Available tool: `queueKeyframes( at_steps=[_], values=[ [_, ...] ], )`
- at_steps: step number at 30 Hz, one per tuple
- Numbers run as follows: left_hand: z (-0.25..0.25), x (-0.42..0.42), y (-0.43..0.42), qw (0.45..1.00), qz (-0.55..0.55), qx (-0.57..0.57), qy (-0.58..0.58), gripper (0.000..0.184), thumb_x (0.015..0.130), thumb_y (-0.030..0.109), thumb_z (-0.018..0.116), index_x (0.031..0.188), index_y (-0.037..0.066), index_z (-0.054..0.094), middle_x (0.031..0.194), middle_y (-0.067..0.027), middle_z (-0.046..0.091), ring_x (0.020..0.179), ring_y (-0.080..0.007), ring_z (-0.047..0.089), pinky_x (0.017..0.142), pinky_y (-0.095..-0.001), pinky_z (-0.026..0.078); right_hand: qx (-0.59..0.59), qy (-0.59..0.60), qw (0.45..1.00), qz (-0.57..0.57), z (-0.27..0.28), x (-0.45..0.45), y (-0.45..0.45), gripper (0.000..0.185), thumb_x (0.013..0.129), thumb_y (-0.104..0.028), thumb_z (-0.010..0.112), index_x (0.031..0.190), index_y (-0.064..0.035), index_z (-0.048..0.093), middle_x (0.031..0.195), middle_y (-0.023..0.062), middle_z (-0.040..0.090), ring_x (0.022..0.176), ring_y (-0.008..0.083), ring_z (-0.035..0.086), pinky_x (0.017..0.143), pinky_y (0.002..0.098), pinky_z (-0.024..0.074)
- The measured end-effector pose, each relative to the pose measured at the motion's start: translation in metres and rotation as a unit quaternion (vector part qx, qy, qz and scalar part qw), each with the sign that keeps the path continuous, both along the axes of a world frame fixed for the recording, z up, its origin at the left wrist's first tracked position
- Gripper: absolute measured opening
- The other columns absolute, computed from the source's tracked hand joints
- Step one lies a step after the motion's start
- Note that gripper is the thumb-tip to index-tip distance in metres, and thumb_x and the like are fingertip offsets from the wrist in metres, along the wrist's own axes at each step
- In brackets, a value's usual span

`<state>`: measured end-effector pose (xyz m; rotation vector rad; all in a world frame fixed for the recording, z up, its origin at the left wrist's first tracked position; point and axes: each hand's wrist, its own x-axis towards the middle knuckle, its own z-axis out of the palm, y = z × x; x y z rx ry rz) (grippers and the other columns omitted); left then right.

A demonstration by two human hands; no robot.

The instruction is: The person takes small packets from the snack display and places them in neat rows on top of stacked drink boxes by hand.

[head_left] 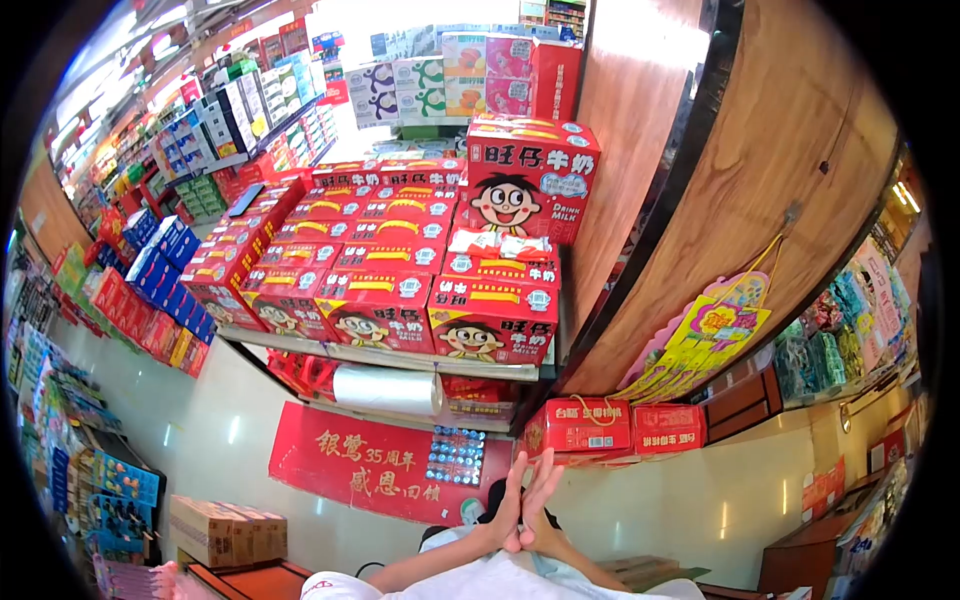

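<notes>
My left hand (508, 515) and my right hand (541, 500) meet in front of my body at the bottom of the head view. Their palms face each other, touching near the base, with the fingers stretched out and pointing forward. Neither holds anything that I can see. Ahead of them stands a shelf (480, 368) loaded with red milk cartons (380, 310). One larger milk carton (530, 180) stands upright at the back right. Small red-and-white packets (500, 243) lie on the cartons, and a dark phone-like slab (246, 200) rests at the left.
A wooden pillar (740, 170) rises at the right, with yellow hanging packs (705, 330). Red boxes (590, 425) sit at its foot. A white plastic roll (388, 389) lies under the shelf, above a red floor mat (340, 460). Brown cartons (225, 530) stand lower left.
</notes>
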<state>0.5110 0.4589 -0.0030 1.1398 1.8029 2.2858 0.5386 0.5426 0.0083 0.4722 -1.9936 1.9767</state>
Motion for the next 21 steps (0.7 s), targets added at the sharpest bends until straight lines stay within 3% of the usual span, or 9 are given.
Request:
queueKeyframes(
  at_steps=[2,3,6,9,12,14,17,20,21],
  values=[
    [0.012,0.000,-0.006,0.999,-0.002,0.006,0.034,0.106,0.093,0.070,0.040,0.154,0.002,-0.014,0.163,-0.0233,-0.003,0.150,-0.0399,0.006,0.121,-0.0526,0.005,0.011,-0.017,1.000,0.015,0.002,0.002,0.000,0.131,0.077,-0.086,0.047,0.145,-0.0127,-0.037,0.158,0.0236,-0.026,0.148,0.0375,-0.019,0.118,0.0516,-0.0062],
    [0.017,-0.002,-0.009,0.999,-0.007,0.000,0.039,0.094,0.099,0.060,0.038,0.154,0.006,-0.015,0.163,-0.0220,-0.005,0.150,-0.0393,0.004,0.121,-0.0523,0.004,0.017,-0.021,0.999,0.023,0.003,0.000,0.000,0.131,0.077,-0.086,0.047,0.145,-0.0128,-0.038,0.158,0.0235,-0.025,0.148,0.0374,-0.018,0.118,0.0516,-0.0057],
    [-0.032,0.002,-0.009,0.998,0.048,0.008,0.040,0.092,0.100,0.055,0.041,0.155,0.009,-0.016,0.162,-0.0233,-0.007,0.151,-0.0391,0.001,0.121,-0.0523,0.003,0.023,-0.017,0.999,0.037,0.005,-0.006,0.004,0.130,0.077,-0.086,0.047,0.147,-0.0122,-0.035,0.159,0.0230,-0.024,0.149,0.0374,-0.017,0.119,0.0517,-0.0047],
    [-0.023,-0.007,-0.006,0.993,0.073,0.025,0.090,0.091,0.101,0.053,0.041,0.154,0.009,-0.018,0.162,-0.0244,-0.008,0.150,-0.0392,-0.003,0.121,-0.0531,0.002,0.009,-0.010,0.999,0.036,0.001,-0.006,0.005,0.130,0.077,-0.086,0.048,0.148,-0.0116,-0.032,0.159,0.0225,-0.023,0.149,0.0375,-0.015,0.119,0.0518,-0.0037],
    [0.002,-0.004,0.008,0.995,0.063,0.033,0.071,0.088,0.101,0.054,0.038,0.155,0.007,-0.014,0.163,-0.0224,-0.005,0.151,-0.0347,-0.001,0.122,-0.0475,0.005,-0.041,0.009,0.999,0.002,-0.006,-0.006,0.003,0.130,0.077,-0.086,0.048,0.150,-0.0111,-0.029,0.160,0.0221,-0.022,0.149,0.0375,-0.014,0.119,0.0520,-0.0028],
    [-0.027,0.002,0.020,0.999,-0.003,0.052,0.008,0.093,0.099,0.058,0.040,0.156,0.006,-0.011,0.163,-0.0214,-0.005,0.151,-0.0333,0.000,0.121,-0.0456,0.006,-0.097,0.030,0.994,-0.034,-0.011,-0.006,0.004,0.129,0.077,-0.086,0.048,0.151,-0.0107,-0.027,0.160,0.0218,-0.021,0.150,0.0375,-0.013,0.119,0.0521,-0.0021],
    [-0.030,0.015,0.036,0.998,-0.031,0.041,0.028,0.104,0.093,0.069,0.039,0.155,0.005,-0.013,0.162,-0.0231,-0.009,0.151,-0.0363,-0.003,0.120,-0.0500,0.003,-0.004,-0.064,0.995,0.081,-0.002,0.007,0.045,0.121,0.079,-0.084,0.048,0.158,-0.0100,-0.006,0.162,0.0200,-0.015,0.150,0.0382,-0.006,0.119,0.0536,0.0071],
    [-0.007,0.021,0.059,0.995,-0.044,0.025,0.091,0.116,0.086,0.081,0.037,0.154,0.004,-0.017,0.161,-0.0259,-0.014,0.150,-0.0408,-0.007,0.118,-0.0564,-0.002,0.005,-0.038,0.998,-0.045,0.014,0.031,0.057,0.105,0.084,-0.080,0.046,0.158,-0.0113,0.016,0.163,0.0239,-0.005,0.150,0.0415,-0.002,0.119,0.0532,0.0054],
    [-0.006,0.024,0.067,0.993,-0.065,0.027,0.090,0.116,0.086,0.081,0.037,0.154,0.004,-0.017,0.161,-0.0259,-0.014,0.150,-0.0408,-0.007,0.118,-0.0564,-0.002,0.014,-0.038,0.998,-0.050,0.010,0.036,0.065,0.106,0.084,-0.080,0.045,0.158,-0.0105,0.015,0.163,0.0224,-0.006,0.150,0.0403,-0.001,0.118,0.0534,0.0119]
  ],
)
